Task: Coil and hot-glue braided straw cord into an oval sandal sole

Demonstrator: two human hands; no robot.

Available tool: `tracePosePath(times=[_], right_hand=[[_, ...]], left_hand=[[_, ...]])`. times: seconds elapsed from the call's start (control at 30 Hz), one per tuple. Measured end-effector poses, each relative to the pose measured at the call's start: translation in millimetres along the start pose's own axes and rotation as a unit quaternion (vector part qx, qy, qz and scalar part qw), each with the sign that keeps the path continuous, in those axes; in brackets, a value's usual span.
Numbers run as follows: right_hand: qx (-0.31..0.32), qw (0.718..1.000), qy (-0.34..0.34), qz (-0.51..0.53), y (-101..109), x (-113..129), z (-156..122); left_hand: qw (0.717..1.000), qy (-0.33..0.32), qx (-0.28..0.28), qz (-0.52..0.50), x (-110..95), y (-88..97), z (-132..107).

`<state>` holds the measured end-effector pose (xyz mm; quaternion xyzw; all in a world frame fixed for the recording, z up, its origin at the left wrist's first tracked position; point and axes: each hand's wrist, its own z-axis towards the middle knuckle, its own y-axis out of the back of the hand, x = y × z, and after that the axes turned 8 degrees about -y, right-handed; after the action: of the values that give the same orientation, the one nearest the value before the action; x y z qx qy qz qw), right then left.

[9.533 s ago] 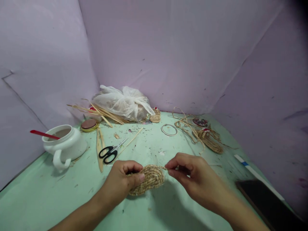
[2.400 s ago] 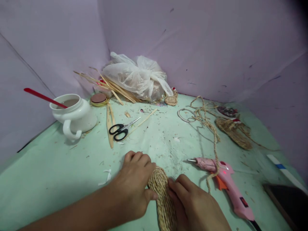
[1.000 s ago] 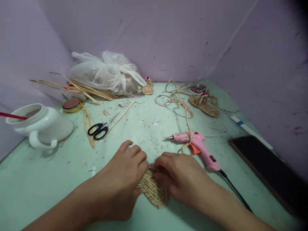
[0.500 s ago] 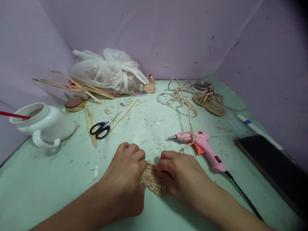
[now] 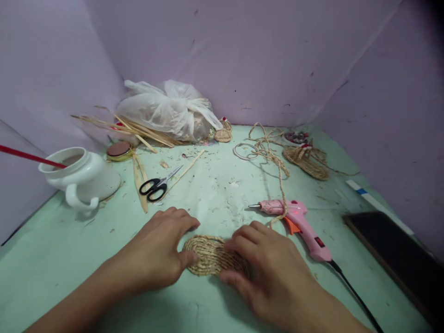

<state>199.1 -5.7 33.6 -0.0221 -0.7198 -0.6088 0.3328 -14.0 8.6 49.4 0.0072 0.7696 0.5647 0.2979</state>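
Note:
A small oval sole of coiled, braided straw cord (image 5: 208,255) lies on the green tabletop in front of me. My left hand (image 5: 166,247) is at its left end, fingers stretched out and apart, thumb tip resting on the sole. Over the right end, my right hand (image 5: 265,263) grips with its fingers on the far edge and its thumb on the near edge, hiding that end. Just beyond my right hand lies a pink hot glue gun (image 5: 298,222), its nozzle pointing left. A length of braided cord (image 5: 281,187) runs across its barrel towards my right hand.
Black-handled scissors (image 5: 156,185) lie left of centre near straw strips (image 5: 140,180). A white mug (image 5: 85,175) tilts at the left. Behind are a knotted plastic bag (image 5: 166,111), a metal ring (image 5: 245,151) and a straw slipper (image 5: 307,162). A dark phone (image 5: 391,259) lies right.
My left hand has loosened from the sole, moved left and spread its fingers. The sole now lies flatter with more of its surface showing. The view has shifted slightly.

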Motion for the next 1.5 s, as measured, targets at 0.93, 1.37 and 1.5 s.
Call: tracePosePath(times=[0.93, 1.37, 1.5], right_hand=[[-0.223, 0.934, -0.087, 0.266, 12.3, -23.8, 12.6], [-0.199, 0.877, -0.171, 0.403, 25.4, -22.6, 17.7], [-0.197, 0.921, -0.222, 0.253, 47.0, -41.5, 3.9]], left_hand=[[0.791, 0.124, -0.128, -0.586, 2.0, -14.1, 13.3], [0.701, 0.052, -0.362, -0.613, -19.6, -10.5, 3.7], [0.682, 0.025, -0.455, -0.572, -9.9, -3.6, 4.6]])
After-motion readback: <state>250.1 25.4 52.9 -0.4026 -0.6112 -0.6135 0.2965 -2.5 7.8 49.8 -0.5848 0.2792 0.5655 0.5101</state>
